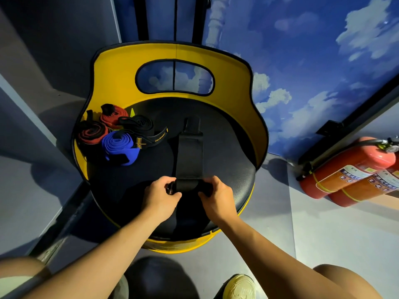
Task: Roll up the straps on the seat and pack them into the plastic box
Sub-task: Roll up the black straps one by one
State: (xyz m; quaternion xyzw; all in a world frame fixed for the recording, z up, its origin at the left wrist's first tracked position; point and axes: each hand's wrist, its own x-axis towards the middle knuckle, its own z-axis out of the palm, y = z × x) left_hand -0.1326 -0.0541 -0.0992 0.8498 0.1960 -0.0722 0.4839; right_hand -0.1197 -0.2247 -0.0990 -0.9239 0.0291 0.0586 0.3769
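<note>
Both hands pinch the rolled end of the black strap (190, 156) — left hand (160, 196) and right hand (217, 195) at either side. Keep the roll tight and square while turning it up the black seat (233, 147); the rolled straps (114, 134) wait at its left.

You will find little here that you can actually read. The black strap (159, 136) lying on the seat (226, 160) beside the blue roll (119, 147) carries yellow lettering along its length and a small yellow logo patch, but both are too small and blurred to make out. The two fire extinguishers (349, 169) on the floor bear orange-and-white labels with printed characters, equally illegible.
</note>
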